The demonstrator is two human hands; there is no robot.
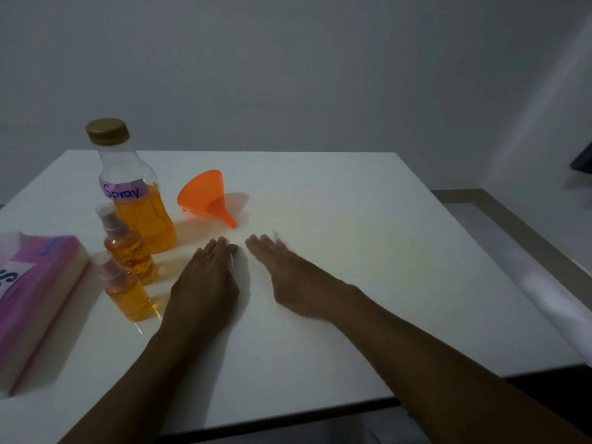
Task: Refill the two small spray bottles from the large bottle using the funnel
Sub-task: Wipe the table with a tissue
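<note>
Both hands flat on the table (pixel 352 235) — left hand (pixel 208 277), right hand (pixel 288 277) — fingers loose, holding nothing, funnel (pixel 205 195) lying nearby.

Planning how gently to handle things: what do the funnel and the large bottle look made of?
Funnel: orange plastic, likely; slightly translucent, smooth moulded cone. Large bottle: clear plastic, probably; see-through ribbed wall shows orange liquid. Its cap: gold, metallic-looking sheen.
</note>
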